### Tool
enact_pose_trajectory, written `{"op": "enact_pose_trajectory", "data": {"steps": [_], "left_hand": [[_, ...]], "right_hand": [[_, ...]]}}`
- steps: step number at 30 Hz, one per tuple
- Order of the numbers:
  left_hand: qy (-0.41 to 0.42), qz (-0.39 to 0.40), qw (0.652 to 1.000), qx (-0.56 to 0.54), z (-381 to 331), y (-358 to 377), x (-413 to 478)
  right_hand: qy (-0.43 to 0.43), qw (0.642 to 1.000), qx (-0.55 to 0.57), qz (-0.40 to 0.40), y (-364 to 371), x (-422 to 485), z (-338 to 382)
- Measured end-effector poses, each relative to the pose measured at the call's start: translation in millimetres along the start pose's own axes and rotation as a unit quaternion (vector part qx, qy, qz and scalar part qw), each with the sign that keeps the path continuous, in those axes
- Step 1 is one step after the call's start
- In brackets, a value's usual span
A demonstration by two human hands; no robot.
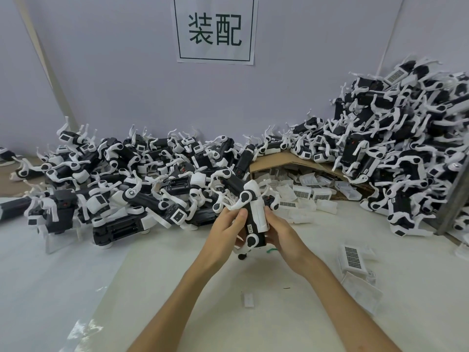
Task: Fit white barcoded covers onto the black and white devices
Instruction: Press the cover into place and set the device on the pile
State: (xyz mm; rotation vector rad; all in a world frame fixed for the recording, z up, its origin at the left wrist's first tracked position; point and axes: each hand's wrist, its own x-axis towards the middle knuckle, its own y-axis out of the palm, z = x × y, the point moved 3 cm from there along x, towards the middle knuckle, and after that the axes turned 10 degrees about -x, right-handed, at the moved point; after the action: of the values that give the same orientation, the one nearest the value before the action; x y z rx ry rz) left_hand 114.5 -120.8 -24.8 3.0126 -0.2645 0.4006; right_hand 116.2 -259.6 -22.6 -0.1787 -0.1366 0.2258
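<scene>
Running away from the person toward the far wall, the long axis of the held device (254, 217) leans a little to the right at its far end, where white folded arms and a round black-and-white joint fan out in front of the heaps behind. It is held above the white table (177, 275), near the middle of the scene, gripped from both sides. The left hand (227, 231) curls round its left flank with the thumb lying along the black edge. The right hand (280, 233) wraps the right flank, thumb against the white cover (259, 212) that faces up on the body. A small label on the black strip beside that cover is too small to read. The device's underside and the fingers behind it are hidden, so whether the cover is fully seated cannot be told. A left pile (121, 179) of like devices and a taller right pile (406, 153) line the wall; the right one is cut off by the frame edge. Between them a cardboard box (286, 162) lies tipped, spilling loose covers (302, 193), some of them under its flap. One barcoded cover (352, 257) lies on the table right of the hands, apart from them. A sign (215, 29) hangs on the wall.
</scene>
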Motion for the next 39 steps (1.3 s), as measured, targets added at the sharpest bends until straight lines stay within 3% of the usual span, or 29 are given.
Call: {"op": "enact_pose_trajectory", "data": {"steps": [4,12,21,26,39], "left_hand": [[0.015,-0.005,1.0,0.017,-4,-1,0],[-0.021,-0.016,1.0,-0.001,3,-2,2],[-0.02,0.093,0.995,-0.03,5,12,-6],[-0.013,0.062,0.997,-0.052,2,11,-2],[0.015,0.054,0.998,-0.03,6,14,-4]], "right_hand": [[-0.016,0.997,0.07,0.037,3,-2,5],[-0.009,0.999,0.031,0.01,3,1,1],[-0.023,0.999,0.024,-0.004,-2,2,-3],[-0.022,0.998,0.063,-0.006,-5,3,-3],[-0.09,0.993,0.025,-0.072,-5,5,-5]]}}
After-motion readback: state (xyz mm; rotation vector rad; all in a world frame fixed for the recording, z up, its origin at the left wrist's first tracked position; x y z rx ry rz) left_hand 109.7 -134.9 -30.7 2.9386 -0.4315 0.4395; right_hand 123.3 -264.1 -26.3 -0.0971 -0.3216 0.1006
